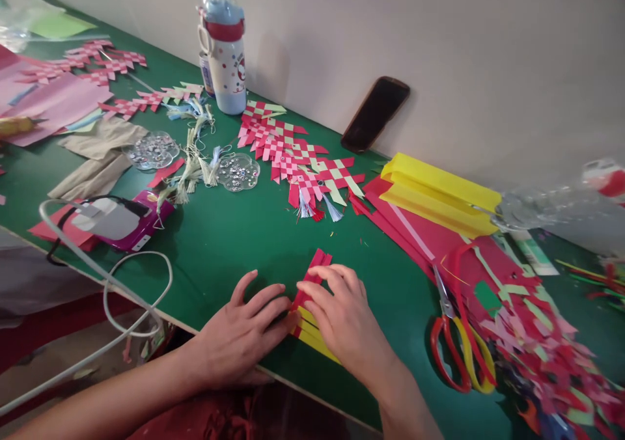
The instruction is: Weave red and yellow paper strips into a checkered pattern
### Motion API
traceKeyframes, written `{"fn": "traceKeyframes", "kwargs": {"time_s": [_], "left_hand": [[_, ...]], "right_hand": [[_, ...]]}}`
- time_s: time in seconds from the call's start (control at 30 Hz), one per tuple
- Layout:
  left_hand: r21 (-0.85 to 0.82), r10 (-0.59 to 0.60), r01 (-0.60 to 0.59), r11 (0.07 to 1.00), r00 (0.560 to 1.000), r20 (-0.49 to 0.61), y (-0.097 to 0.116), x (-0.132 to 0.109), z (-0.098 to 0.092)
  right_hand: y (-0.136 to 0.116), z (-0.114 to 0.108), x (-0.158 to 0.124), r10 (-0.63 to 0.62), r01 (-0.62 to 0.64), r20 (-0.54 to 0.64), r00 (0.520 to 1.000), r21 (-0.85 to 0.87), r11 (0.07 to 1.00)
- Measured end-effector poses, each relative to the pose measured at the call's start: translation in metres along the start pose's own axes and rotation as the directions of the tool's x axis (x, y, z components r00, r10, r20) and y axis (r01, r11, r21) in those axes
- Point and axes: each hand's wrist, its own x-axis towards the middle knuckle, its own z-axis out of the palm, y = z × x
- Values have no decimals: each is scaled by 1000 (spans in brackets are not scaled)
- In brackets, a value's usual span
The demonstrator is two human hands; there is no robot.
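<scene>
Red paper strips [319,258] lie crossed with yellow paper strips [317,342] near the table's front edge. Over the left side of the crossing, my left hand [249,329] rests palm down. Its fingers are spread, and the index fingertip touches the strips where red and yellow meet. My right hand [344,310] has its bent fingers closed on the red strips, fingertips on top. Most of the crossing is hidden beneath both hands, so how the strips are interlaced cannot be made out.
Scissors [449,336] lie right, beside paper scraps [547,342]. Woven paper pieces [278,144], a bead dish [237,172] and a drink bottle [229,59] stand farther back. A phone [375,113] leans on the wall. A glue gun [19,125] and white cable [105,274] are left.
</scene>
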Motion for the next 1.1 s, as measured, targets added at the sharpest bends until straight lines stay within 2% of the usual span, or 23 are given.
{"fn": "traceKeyframes", "kwargs": {"time_s": [0.13, 0.3, 0.47, 0.67, 0.77, 0.87, 0.97, 1.1], "left_hand": [[-7, -25, 25, 1000, 1000, -8, 1, -1, 2], [-34, -27, 28, 999, 1000, 15, 0, 0, -1], [-67, -23, 27, 997, 998, 59, 0, 3, -8], [-34, -19, 19, 999, 1000, 9, 0, 1, 0], [-10, -10, 10, 1000, 1000, 21, -1, -1, 0], [-27, 39, -38, 999, 998, 48, -2, -1, -1], [-36, 47, -45, 998, 997, 53, -3, -1, -2], [-84, 44, -37, 996, 995, 92, -3, 0, -4]], "right_hand": [[-3, 2, 3, -20, 19, 28, 999, 40, 999], [-10, 11, 5, 89, -89, -2, 996, 37, 995], [-15, 16, 9, 134, -134, 8, 991, -17, 991], [-12, 18, 12, 170, -170, 42, 985, -5, 985], [-4, 21, 4, 187, -185, -65, 980, 34, 982], [5, 22, -11, 233, -217, -199, 952, 99, 971], [8, 22, -30, 270, -251, -246, 931, 108, 962], [1, 24, -50, 286, -290, -264, 921, 24, 957]]}}
